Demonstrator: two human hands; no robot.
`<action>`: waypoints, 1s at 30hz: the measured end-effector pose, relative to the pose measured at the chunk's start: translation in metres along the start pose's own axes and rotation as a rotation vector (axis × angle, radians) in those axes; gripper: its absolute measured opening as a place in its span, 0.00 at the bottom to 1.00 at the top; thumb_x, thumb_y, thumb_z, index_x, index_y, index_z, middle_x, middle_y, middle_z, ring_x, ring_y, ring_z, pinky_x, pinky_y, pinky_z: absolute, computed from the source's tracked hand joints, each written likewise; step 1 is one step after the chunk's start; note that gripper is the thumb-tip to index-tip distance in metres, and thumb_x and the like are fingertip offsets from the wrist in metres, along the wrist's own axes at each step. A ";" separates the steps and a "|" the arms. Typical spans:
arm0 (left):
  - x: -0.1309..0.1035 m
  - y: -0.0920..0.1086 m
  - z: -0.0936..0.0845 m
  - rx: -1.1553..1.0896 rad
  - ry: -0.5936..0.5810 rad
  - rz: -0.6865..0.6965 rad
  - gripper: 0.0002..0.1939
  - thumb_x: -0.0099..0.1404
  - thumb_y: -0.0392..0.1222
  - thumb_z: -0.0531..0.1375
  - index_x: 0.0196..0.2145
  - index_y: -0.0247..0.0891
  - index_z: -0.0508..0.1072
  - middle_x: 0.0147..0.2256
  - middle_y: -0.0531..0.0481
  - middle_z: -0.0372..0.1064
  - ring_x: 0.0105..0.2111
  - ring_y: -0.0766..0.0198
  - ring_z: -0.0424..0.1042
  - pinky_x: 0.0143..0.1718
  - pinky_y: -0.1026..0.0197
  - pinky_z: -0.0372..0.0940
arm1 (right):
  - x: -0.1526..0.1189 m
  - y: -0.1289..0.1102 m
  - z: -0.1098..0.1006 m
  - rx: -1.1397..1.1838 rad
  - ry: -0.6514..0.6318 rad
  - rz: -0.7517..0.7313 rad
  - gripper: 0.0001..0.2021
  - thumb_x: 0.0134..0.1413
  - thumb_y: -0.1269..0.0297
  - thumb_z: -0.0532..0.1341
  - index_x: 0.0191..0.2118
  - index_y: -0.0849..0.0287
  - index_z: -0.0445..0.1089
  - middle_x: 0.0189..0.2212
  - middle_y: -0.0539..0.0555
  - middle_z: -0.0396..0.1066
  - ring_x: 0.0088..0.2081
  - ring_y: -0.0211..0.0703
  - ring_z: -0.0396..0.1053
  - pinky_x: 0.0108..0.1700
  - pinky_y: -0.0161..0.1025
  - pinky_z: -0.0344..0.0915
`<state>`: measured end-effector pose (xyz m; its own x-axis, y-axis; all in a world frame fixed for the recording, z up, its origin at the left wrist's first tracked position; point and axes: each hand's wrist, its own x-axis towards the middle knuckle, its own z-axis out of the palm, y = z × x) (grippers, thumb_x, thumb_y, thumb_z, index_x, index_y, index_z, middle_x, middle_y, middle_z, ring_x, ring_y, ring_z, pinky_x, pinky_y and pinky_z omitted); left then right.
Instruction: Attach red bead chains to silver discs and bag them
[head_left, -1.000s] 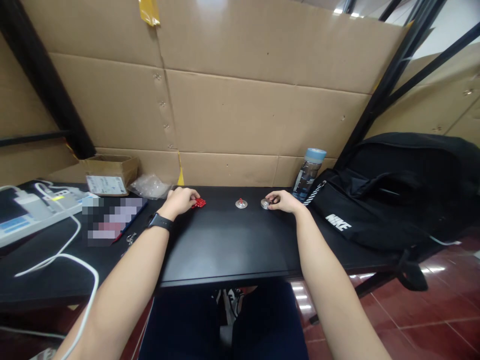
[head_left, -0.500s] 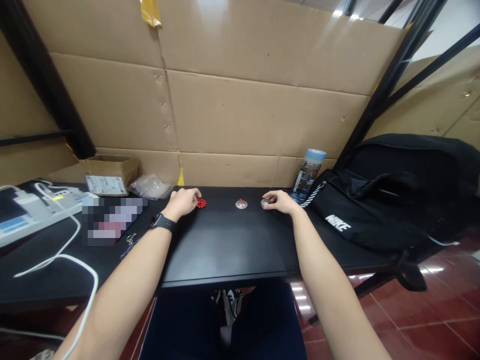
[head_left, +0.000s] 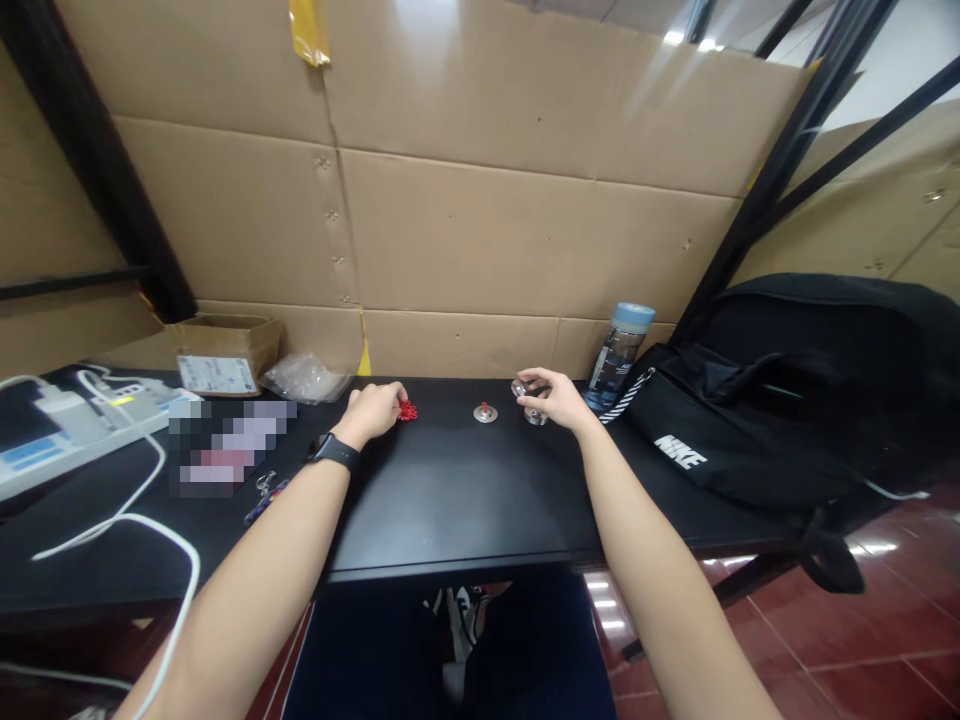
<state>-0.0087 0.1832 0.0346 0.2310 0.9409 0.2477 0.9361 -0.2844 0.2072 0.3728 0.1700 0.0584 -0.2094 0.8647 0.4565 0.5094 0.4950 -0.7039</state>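
My left hand (head_left: 373,408), wearing a black watch (head_left: 334,450), is closed at the left edge of a small red cluster (head_left: 407,411); its fingertips are partly hidden, so what they pinch cannot be made out. A round silver disc (head_left: 519,389) is pinched between the fingers of my right hand (head_left: 555,397), raised and tilted. Just below it, another silver disc (head_left: 535,416) rests on the black table (head_left: 457,500). Between my hands lies a separate silver disc (head_left: 485,414) with a small red piece standing at its centre.
Right of my right hand stands a blue-lidded bottle (head_left: 619,350), beside a black bag (head_left: 750,410). To the left are a cardboard box (head_left: 221,360), clear plastic wrap (head_left: 306,377), a keyring (head_left: 265,490), and a power strip (head_left: 90,430) with white cables. Cardboard panels (head_left: 465,240) close off the back.
My right hand has lifted a silver disc up and slightly left, exposing another disc under it. My left hand stays by the red cluster with its fingers slightly shifted. The view has tilted slightly.
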 end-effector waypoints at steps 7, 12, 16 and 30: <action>0.002 0.001 -0.003 -0.042 0.037 -0.008 0.15 0.63 0.36 0.55 0.47 0.46 0.71 0.42 0.51 0.80 0.47 0.54 0.74 0.45 0.54 0.59 | 0.001 -0.017 0.014 0.129 0.042 -0.026 0.24 0.44 0.61 0.72 0.50 0.58 0.73 0.48 0.59 0.76 0.44 0.47 0.74 0.34 0.35 0.70; 0.004 0.012 -0.003 -0.199 0.081 0.043 0.17 0.66 0.37 0.52 0.50 0.44 0.72 0.45 0.50 0.78 0.48 0.58 0.75 0.47 0.58 0.63 | 0.001 -0.025 0.034 0.220 -0.020 -0.014 0.26 0.42 0.62 0.72 0.51 0.56 0.72 0.49 0.58 0.75 0.43 0.45 0.74 0.38 0.38 0.71; 0.002 0.011 -0.007 -0.214 0.090 0.154 0.20 0.63 0.34 0.53 0.50 0.44 0.74 0.44 0.50 0.77 0.47 0.60 0.74 0.49 0.59 0.65 | 0.000 -0.030 0.046 0.249 -0.084 -0.030 0.26 0.42 0.61 0.72 0.50 0.55 0.73 0.49 0.58 0.75 0.43 0.45 0.73 0.38 0.37 0.71; -0.006 0.007 -0.014 0.012 -0.131 0.200 0.03 0.53 0.44 0.67 0.28 0.51 0.82 0.43 0.50 0.75 0.50 0.48 0.64 0.51 0.51 0.57 | -0.002 -0.031 0.051 0.205 -0.133 -0.046 0.25 0.43 0.62 0.72 0.50 0.55 0.74 0.47 0.57 0.76 0.42 0.44 0.73 0.41 0.39 0.71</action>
<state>-0.0077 0.1734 0.0480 0.4440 0.8820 0.1577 0.8710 -0.4662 0.1551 0.3154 0.1570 0.0515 -0.3437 0.8377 0.4244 0.3199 0.5293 -0.7858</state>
